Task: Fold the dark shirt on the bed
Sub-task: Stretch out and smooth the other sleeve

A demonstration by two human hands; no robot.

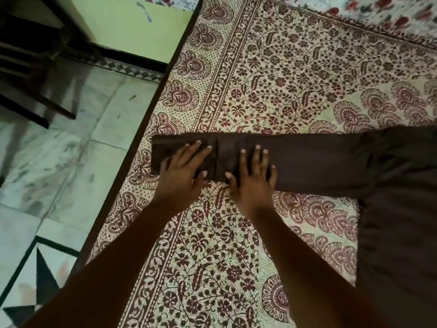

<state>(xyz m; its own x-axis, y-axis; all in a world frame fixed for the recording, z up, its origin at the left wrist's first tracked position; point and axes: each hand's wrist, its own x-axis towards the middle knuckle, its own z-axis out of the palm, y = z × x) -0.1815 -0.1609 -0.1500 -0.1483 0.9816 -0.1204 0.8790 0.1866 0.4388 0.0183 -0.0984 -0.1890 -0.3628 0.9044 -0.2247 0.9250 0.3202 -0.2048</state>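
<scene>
The dark brown shirt (390, 209) lies on the bed, its body at the right edge of the view. One long sleeve (307, 162) stretches out flat to the left, ending at the cuff near the bed's edge. My left hand (182, 171) presses flat on the cuff end with fingers straight and spread. My right hand (254, 178) lies flat on the sleeve just to the right of it, fingers straight. Neither hand grips the cloth.
A cream bedspread (272, 79) with a maroon floral print covers the bed. The bed's dark edge (142, 138) runs diagonally at the left, with tiled floor (71, 150) beyond. Dark wooden furniture (28, 67) stands at the top left. A flowered cloth (378, 10) lies at the far top.
</scene>
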